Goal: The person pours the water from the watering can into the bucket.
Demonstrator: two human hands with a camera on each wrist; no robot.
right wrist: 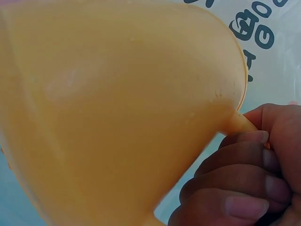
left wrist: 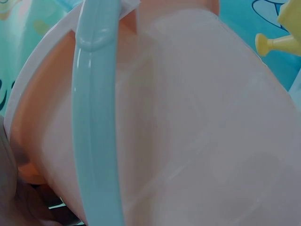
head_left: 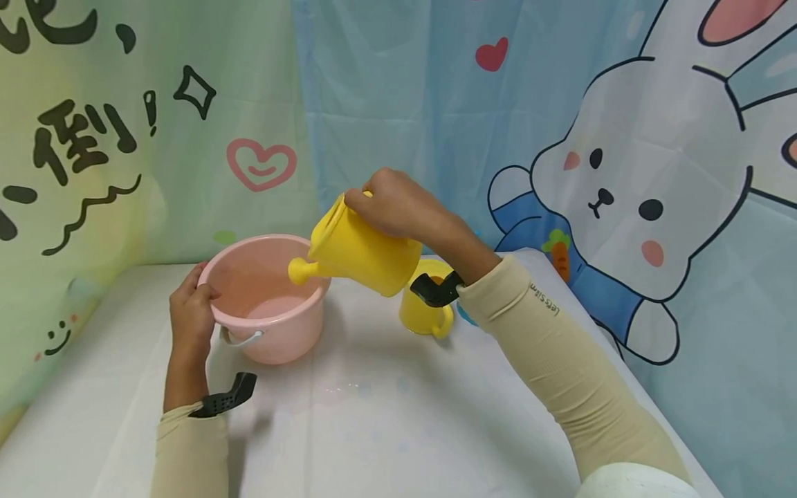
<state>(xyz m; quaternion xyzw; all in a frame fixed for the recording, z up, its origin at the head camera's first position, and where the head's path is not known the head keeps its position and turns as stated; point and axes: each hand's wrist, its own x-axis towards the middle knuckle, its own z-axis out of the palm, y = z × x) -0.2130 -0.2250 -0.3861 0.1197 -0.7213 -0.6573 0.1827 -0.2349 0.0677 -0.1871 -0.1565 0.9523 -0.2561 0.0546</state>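
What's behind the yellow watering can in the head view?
Behind the watering can, the pink bucket, yellow cup and backdrop show; part of the bucket's rim and the cup's edge are covered.

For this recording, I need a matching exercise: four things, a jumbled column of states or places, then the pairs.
1. Bucket
2. Watering can
3. Cup
4. Right hand

A. Yellow, standing on the table
B. Gripping a handle
C. Pink, held by the left hand
D. Tilted, spout toward the bucket

Pairs: 1-C, 2-D, 3-A, 4-B
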